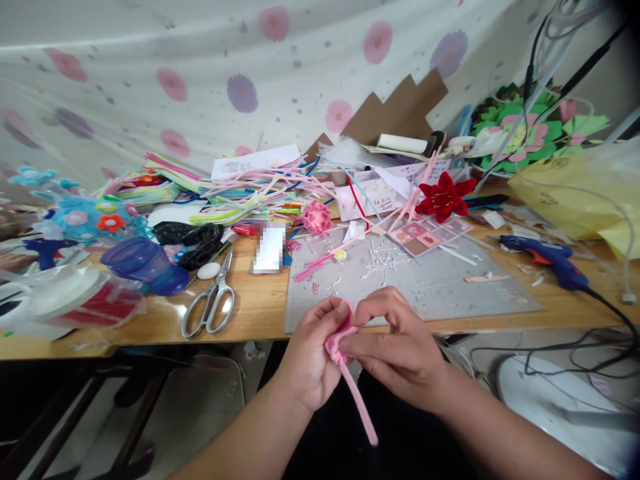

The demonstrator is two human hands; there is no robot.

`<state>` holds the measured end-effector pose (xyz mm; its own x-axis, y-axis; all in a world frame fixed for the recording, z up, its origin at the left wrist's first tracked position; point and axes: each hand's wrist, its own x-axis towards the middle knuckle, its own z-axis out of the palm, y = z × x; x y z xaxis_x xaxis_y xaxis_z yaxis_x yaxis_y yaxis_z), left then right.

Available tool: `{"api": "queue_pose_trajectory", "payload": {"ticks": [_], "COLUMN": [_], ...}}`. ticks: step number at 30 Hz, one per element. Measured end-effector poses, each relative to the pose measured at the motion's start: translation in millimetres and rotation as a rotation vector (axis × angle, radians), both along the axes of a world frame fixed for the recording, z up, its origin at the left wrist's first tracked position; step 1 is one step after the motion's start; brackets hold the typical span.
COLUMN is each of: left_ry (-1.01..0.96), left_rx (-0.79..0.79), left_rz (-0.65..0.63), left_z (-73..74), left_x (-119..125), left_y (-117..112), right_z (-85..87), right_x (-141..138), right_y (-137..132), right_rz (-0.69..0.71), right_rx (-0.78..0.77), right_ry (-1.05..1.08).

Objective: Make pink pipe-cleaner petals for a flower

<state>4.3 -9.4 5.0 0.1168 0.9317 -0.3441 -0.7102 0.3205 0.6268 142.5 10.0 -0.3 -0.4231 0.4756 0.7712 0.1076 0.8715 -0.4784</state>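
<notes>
Both hands meet just in front of the table edge, around a pink pipe-cleaner flower [336, 347] whose pink stem hangs down toward my lap. My left hand [311, 353] grips the flower from the left, thumb and fingers closed on its petals. From the right, my right hand [400, 347] pinches the flower's side with thumb and forefinger. Parts of the petals are covered by my fingers. Beyond the hands, a grey cutting mat [425, 293] carries a pile of short white pieces [383, 261] and a finished-looking pink flower [318, 218] at its back left.
Silver scissors [213, 297] lie left of the mat. A blue glue gun [547, 257] with a trailing cord rests at the right. Bundles of coloured pipe cleaners [240, 190] fill the back, beside a red flower [445, 197]. A purple cup-like container [145, 263] lies at the left.
</notes>
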Motion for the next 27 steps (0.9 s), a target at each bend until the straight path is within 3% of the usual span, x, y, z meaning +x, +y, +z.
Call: {"api": "queue_pose_trajectory", "payload": {"ticks": [12,18,27], "left_ry": [-0.066,-0.038,-0.103], "left_rx": [0.141,0.243,0.16], "left_rz": [-0.215,-0.207,-0.19], "left_z": [-6.0,-6.3,-9.8], "left_x": [-7.9,-13.2,-3.4], "left_y": [-5.0,-2.9,-6.2], "right_z": [1.2,3.9,-1.9], "right_x": [1.1,-0.7,-1.0], "right_y": [-5.1,-6.1,-2.6], "right_rz": [-0.008,-0.059,-0.067], "right_rx": [-0.07,0.004,0.175], "right_ry": [-0.003,0.019,-0.022]}}
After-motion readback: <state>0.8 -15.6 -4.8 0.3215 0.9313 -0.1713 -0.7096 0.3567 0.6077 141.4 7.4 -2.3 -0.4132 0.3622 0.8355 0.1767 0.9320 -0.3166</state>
